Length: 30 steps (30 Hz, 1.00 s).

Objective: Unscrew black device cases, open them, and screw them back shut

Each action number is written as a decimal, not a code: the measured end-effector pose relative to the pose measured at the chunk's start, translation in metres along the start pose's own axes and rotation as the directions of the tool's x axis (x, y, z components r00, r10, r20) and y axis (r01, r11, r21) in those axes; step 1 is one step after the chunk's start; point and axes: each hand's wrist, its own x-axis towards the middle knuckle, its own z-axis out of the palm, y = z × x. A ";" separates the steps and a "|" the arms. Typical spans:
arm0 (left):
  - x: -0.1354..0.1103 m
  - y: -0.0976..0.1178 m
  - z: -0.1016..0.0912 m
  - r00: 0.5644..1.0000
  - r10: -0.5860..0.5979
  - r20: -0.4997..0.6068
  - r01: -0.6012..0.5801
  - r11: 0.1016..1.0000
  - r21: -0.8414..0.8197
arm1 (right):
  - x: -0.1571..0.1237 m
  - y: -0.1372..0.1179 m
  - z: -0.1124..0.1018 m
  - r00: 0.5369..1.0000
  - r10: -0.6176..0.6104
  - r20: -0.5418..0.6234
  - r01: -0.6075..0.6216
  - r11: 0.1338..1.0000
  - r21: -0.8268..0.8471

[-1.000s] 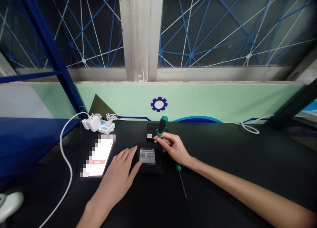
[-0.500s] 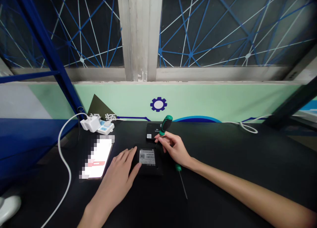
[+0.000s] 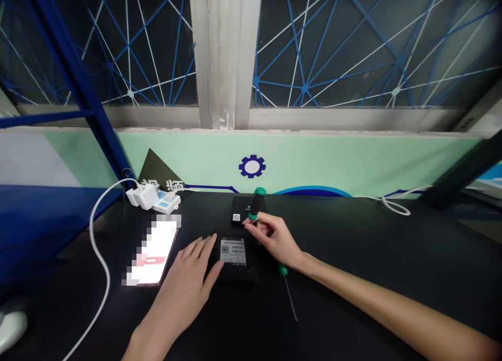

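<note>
My right hand (image 3: 272,238) pinches a screwdriver with a green and black handle (image 3: 256,202), which stands nearly upright over a small black box (image 3: 239,210). My left hand (image 3: 184,282) lies flat on the black table, its fingertips against a black device with a white printed label (image 3: 232,252). Just below my right wrist, a thin metal shaft with a green collar (image 3: 287,290) lies on the table. Its upper end is hidden by my forearm.
A phone with a lit, pixelated screen (image 3: 151,254) lies left of my left hand. Behind it stand a white plug adapter (image 3: 141,197) and a white socket unit (image 3: 167,202). A white cable (image 3: 96,256) curves along the left. Another white cable (image 3: 396,206) lies at the back right.
The screwdriver handle has swung from leaning right to nearly upright and sits lower. My right hand stays on it. My left hand has not visibly moved.
</note>
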 end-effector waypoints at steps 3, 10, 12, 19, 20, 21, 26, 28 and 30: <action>0.000 -0.001 0.000 1.000 -0.001 0.009 0.001 1.000 0.006 | 0.001 0.002 0.002 0.998 0.060 -0.033 -0.057 0.994 0.092; 0.000 -0.002 0.004 1.000 -0.014 0.014 0.014 1.000 -0.014 | 0.002 0.005 0.003 0.987 0.160 -0.017 -0.148 0.942 0.300; 0.000 -0.002 0.004 1.000 -0.005 0.009 0.005 1.000 -0.011 | 0.002 0.005 0.003 0.989 0.146 -0.005 -0.138 0.944 0.300; -0.001 -0.001 0.001 1.000 0.008 -0.009 -0.008 1.000 0.009 | 0.001 0.001 0.002 0.994 0.109 0.029 -0.113 0.961 0.252; -0.001 -0.001 0.001 1.000 0.007 -0.001 -0.007 1.000 0.013 | 0.000 0.001 0.002 0.994 0.104 0.030 -0.108 0.964 0.244; -0.001 -0.001 0.000 1.000 0.006 0.005 -0.006 1.000 0.016 | 0.000 0.000 0.001 0.995 0.099 0.033 -0.104 0.966 0.237; -0.001 0.001 -0.001 1.000 0.008 -0.001 -0.008 1.000 0.008 | -0.001 -0.003 0.001 0.996 0.080 0.044 -0.088 0.972 0.219; -0.001 0.000 -0.001 1.000 0.012 -0.015 -0.012 1.000 0.001 | -0.001 -0.003 0.000 0.996 0.076 0.054 -0.086 0.974 0.210; -0.001 -0.001 0.001 1.000 0.016 -0.027 -0.016 1.000 -0.001 | -0.001 -0.003 0.000 0.996 0.066 0.059 -0.076 0.978 0.193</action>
